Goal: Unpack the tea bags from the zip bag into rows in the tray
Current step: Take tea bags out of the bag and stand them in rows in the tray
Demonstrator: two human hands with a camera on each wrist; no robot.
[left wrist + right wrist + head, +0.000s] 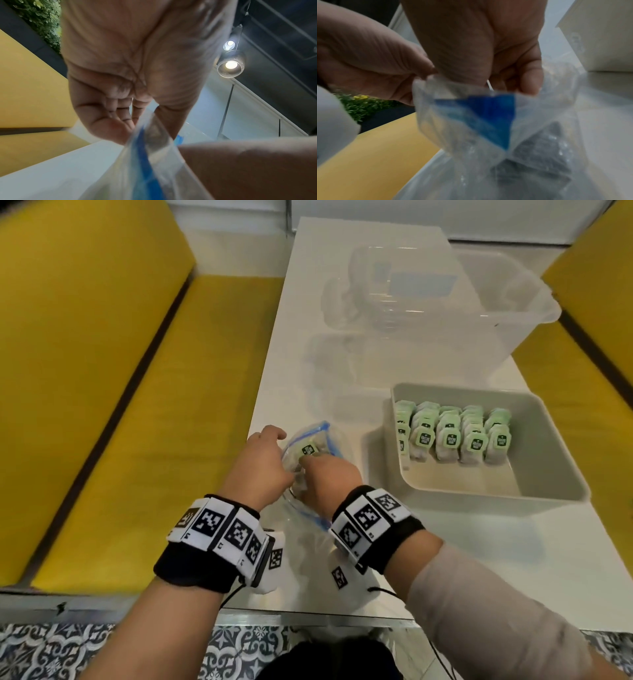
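Along the left side of the head view I see the yellow cushioned bench [102, 371], and beside it the long white table [342, 285] running up the middle of the frame. At lower centre my left hand [262, 463] grips the near-left rim of the clear plastic zip bag with the blue seal strip [313, 440]; in the left wrist view its fingers [102, 121] curl in and pinch the bag's edge against the thumb. Just to the right, my right hand [329, 477] reaches into the bag's mouth, touching the left hand; its fingertips are hidden inside the plastic, so I cannot tell whether they pinch anything, though the right wrist view shows the thumb [529, 77] pressed at the bag's rim. A green-labelled tea bag [307, 449] shows in the opening. At centre right sits the grey rectangular plastic tray [548, 457], with rows of green-tagged tea bags [452, 433] standing along its far-left part. In the upper right stands a clear plastic storage bin [496, 313].
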